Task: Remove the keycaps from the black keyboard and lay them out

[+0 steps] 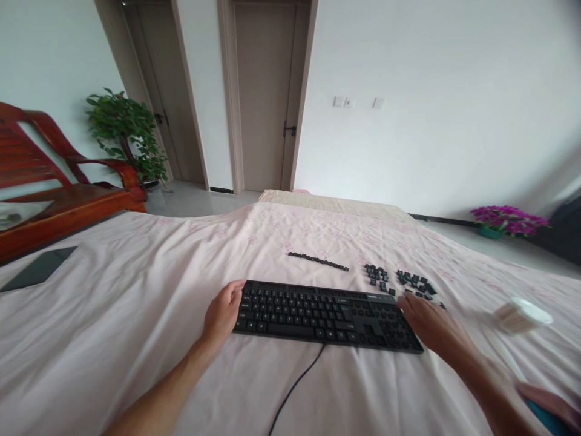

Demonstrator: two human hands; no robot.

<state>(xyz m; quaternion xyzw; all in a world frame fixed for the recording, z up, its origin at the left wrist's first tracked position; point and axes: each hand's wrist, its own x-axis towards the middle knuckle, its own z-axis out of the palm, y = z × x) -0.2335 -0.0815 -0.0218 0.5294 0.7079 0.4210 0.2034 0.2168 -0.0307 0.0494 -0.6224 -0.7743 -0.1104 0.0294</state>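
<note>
A black computer keyboard (pixel 295 312) lies flat on a pink flowered cloth (pixel 181 363), its cable running toward me. Its main letter block has keycaps on, while the top row and the right-hand blocks show bare sockets. My left hand (pixel 224 312) grips the left end, thumb and fingers at the corner. At the upper right corner, my right hand (pixel 424 318) is closed round the edge, its fingertips partly hidden. Beyond the keyboard sit a line of loose keycaps (pixel 318 260), one cluster of keycaps (pixel 376 275) and another keycap cluster (pixel 414 280) near my right hand.
To the right stands a clear tub with a white lid (pixel 523 315). A teal object (pixel 547 418) shows partly by my right forearm. A dark flat panel (pixel 39 269) lies at far left, near a wooden bench (pixel 104 203). Purple flowers (pixel 511 219) stand beyond the cloth.
</note>
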